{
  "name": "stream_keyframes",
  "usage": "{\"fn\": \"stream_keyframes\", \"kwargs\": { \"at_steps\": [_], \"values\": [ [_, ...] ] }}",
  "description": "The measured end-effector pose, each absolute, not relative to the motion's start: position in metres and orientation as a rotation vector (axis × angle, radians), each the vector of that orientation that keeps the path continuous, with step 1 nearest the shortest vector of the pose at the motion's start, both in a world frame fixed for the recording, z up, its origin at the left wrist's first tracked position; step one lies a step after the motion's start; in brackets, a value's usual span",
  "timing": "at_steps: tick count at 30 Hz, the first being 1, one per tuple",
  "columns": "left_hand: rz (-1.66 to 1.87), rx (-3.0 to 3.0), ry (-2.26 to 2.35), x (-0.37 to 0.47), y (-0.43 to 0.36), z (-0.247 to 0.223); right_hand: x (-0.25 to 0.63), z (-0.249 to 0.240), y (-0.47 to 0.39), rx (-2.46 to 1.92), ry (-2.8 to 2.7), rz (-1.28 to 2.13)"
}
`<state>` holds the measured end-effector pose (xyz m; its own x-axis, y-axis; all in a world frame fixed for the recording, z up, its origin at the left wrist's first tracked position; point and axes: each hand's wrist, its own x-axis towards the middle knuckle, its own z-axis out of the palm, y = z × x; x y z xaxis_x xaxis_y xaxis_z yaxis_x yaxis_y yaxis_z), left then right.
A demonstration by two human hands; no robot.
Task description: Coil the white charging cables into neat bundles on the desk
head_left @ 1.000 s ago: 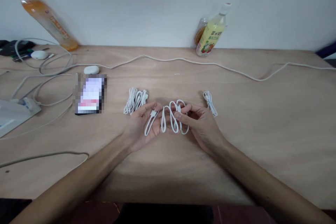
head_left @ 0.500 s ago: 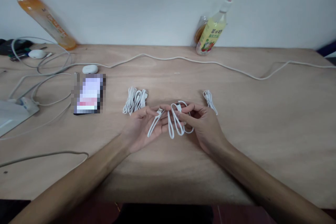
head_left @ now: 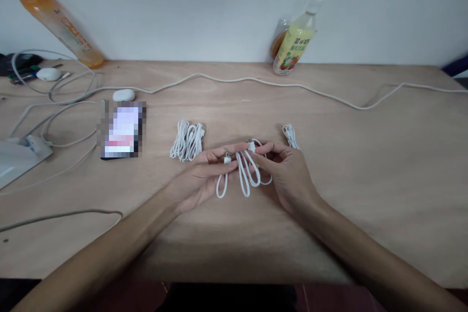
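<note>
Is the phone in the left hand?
No, the phone lies on the table, and the left hand holds part of a white cable.

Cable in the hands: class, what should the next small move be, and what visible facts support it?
Probably bring the left hand closer to the right hand, gathering the loops: both hold the cable, and one loop hangs apart from the others, while the bundle beyond the left hand lies folded compactly.

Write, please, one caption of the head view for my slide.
Left hand and right hand hold a looped white cable over a wooden table, near white cable bundles.
</note>
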<state>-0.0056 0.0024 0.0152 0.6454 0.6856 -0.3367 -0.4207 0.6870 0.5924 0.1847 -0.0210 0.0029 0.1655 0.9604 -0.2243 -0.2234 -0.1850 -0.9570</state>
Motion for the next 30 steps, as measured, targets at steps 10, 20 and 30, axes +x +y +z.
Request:
{"fn": "stream_keyframes", "kwargs": {
  "at_steps": [10, 20, 30],
  "values": [
    [0.664, 0.616, 0.609, -0.0066, 0.0028, 0.0099, 0.1851, 0.0032, -0.0229, -1.238, -0.91, 1.298],
    [0.705, 0.892, 0.767, -0.0078, 0.0052, 0.0103, 0.1828, 0.0065, -0.0225, -1.242, -0.826, 1.331],
    [0.761, 0.843, 0.774, -0.0033, 0.0056, 0.0072, 0.184, 0.0098, -0.0162, -1.311, -0.746, 1.318]
  ]
}}
